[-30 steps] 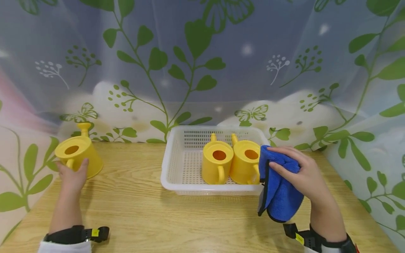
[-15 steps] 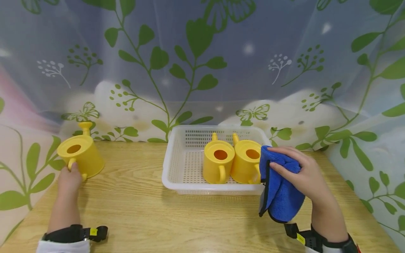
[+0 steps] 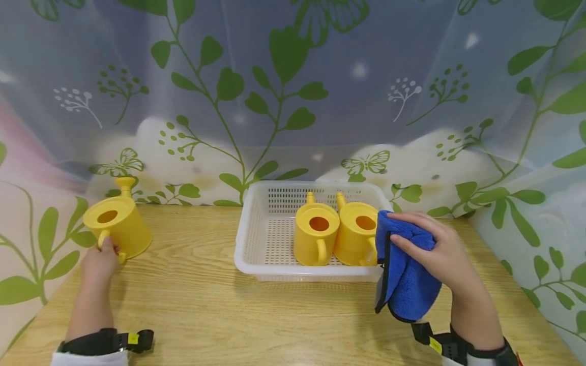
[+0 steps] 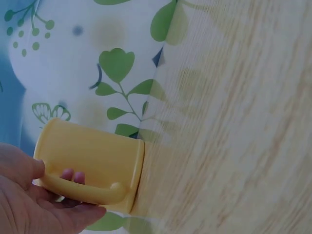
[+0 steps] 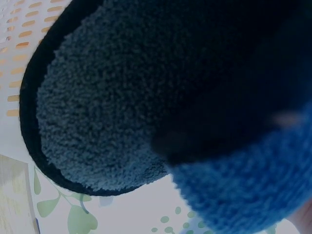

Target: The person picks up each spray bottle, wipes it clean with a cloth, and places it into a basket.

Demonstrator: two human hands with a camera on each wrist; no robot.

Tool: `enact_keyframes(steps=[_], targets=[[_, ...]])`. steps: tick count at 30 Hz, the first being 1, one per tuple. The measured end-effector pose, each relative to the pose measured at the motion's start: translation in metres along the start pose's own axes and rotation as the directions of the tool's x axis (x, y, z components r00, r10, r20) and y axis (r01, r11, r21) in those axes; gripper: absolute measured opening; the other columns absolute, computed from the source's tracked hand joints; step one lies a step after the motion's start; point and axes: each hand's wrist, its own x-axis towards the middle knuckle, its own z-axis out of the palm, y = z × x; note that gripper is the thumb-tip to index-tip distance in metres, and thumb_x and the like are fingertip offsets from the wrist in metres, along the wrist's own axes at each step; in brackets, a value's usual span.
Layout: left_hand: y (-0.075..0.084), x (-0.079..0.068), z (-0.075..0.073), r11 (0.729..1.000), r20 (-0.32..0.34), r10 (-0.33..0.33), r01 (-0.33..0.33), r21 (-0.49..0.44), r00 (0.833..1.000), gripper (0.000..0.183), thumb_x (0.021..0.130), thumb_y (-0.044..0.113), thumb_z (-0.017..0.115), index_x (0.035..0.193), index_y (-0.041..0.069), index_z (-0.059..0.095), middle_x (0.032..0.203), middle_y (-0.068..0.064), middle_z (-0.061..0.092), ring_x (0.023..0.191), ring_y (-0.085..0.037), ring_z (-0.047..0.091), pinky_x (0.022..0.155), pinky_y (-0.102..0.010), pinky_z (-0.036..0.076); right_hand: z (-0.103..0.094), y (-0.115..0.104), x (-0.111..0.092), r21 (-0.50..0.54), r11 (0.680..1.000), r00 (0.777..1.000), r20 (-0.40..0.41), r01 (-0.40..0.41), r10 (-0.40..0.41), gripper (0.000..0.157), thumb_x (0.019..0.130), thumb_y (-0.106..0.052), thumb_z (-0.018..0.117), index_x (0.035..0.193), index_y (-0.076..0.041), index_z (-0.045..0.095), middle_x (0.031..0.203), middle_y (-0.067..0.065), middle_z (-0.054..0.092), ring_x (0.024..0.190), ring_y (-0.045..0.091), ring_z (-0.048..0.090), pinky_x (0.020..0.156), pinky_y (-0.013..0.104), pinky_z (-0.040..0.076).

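Head view: gripping watering can (image 3: 125,231) by handle (image 4: 85,190) in curled left hand (image 3: 99,262), seemingly on worktop (image 3: 206,315) left of basket (image 3: 311,270); pinching cloth (image 3: 412,277) in right hand (image 3: 441,249) beside basket. Likely readying for wiping; next, probably calls for lifting level toward cloth.

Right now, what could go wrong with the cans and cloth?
The left hand holds a yellow watering can by its handle; it might tilt if lifted. Its spout might brush the floral backdrop. The blue black-edged cloth in the right hand hangs at the white perforated basket's corner and could snag.
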Motion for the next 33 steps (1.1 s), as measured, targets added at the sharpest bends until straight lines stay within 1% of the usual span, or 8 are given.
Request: enact_keyframes(steps=[6,10,14,19,22,24,28,33], targets=[[0.003,0.002,0.002,0.999,0.0,0.031,-0.031,-0.038,1.0,0.055,0.099,0.033,0.01,0.123,-0.012,0.03,0.123,-0.031,0.036,0.109,-0.039,0.034,0.09,-0.049,0.032,0.0,-0.001,0.0,-0.003,1.0,1.0,-0.001,-0.005,0.005,0.039,0.081,-0.012,0.068,0.117,-0.027,0.059,0.112,-0.019,0.056,0.103,0.006,0.051,0.087,0.015,0.037],[0.008,0.002,0.002,0.99,-0.006,0.007,-0.008,-0.143,1.0,0.043,0.1,0.034,0.015,0.108,0.0,0.041,0.104,-0.006,0.05,0.099,-0.02,0.043,0.087,-0.036,0.033,0.0,-0.003,0.0,0.004,1.0,1.0,0.002,-0.019,0.019,0.039,0.082,-0.012,0.068,0.116,-0.027,0.059,0.112,-0.017,0.056,0.103,0.006,0.051,0.087,0.015,0.037],[0.015,0.0,0.003,0.957,-0.045,0.011,-0.024,-0.289,0.999,0.03,0.101,0.035,0.021,0.099,0.013,0.043,0.082,0.019,0.049,0.081,0.003,0.049,0.087,-0.024,0.035,0.0,-0.002,0.0,0.007,1.0,1.0,0.0,-0.014,0.014,0.039,0.081,-0.011,0.068,0.116,-0.026,0.06,0.112,-0.018,0.056,0.103,0.006,0.051,0.087,0.015,0.037],[0.021,-0.006,0.005,0.926,-0.071,0.041,-0.064,-0.373,0.997,0.03,0.1,0.035,0.025,0.098,0.012,0.044,0.079,0.019,0.05,0.073,0.005,0.051,0.07,-0.011,0.04,0.001,-0.001,0.0,0.013,1.0,1.0,0.0,-0.001,0.001,0.04,0.081,-0.01,0.068,0.117,-0.025,0.059,0.113,-0.02,0.056,0.103,0.006,0.052,0.087,0.014,0.037],[0.024,-0.009,0.005,0.887,-0.081,0.019,-0.054,-0.458,0.997,0.031,0.099,0.035,0.027,0.098,0.01,0.044,0.079,0.016,0.051,0.071,0.002,0.05,0.065,-0.01,0.042,0.001,-0.001,0.0,0.022,1.0,1.0,0.0,0.0,0.0,0.04,0.081,-0.01,0.068,0.118,-0.024,0.059,0.113,-0.02,0.056,0.103,0.006,0.052,0.086,0.014,0.037],[0.028,-0.011,0.006,0.833,-0.097,-0.011,-0.045,-0.551,0.995,0.031,0.099,0.035,0.03,0.097,0.009,0.045,0.077,0.014,0.052,0.068,-0.001,0.049,0.061,-0.01,0.042,0.001,-0.001,0.0,0.023,1.0,1.0,-0.001,-0.004,0.004,0.04,0.081,-0.01,0.068,0.118,-0.023,0.059,0.113,-0.02,0.056,0.103,0.006,0.052,0.086,0.014,0.037],[0.036,-0.017,0.008,0.761,-0.128,-0.058,-0.04,-0.648,0.99,0.031,0.098,0.035,0.032,0.097,0.008,0.047,0.076,0.011,0.052,0.064,-0.003,0.047,0.056,-0.012,0.042,0.0,-0.002,0.0,0.017,1.0,1.0,0.002,-0.02,0.02,0.039,0.082,-0.012,0.067,0.118,-0.023,0.059,0.114,-0.014,0.057,0.103,0.005,0.052,0.087,0.014,0.037],[0.047,-0.027,0.011,0.67,-0.127,-0.046,-0.064,-0.74,0.991,0.033,0.097,0.039,0.034,0.096,0.007,0.044,0.075,0.007,0.049,0.059,-0.006,0.045,0.053,-0.015,0.04,0.0,-0.003,0.0,0.014,0.999,1.0,0.006,-0.03,0.029,0.039,0.082,-0.013,0.067,0.118,-0.026,0.059,0.114,-0.011,0.058,0.103,0.005,0.052,0.087,0.014,0.037]])
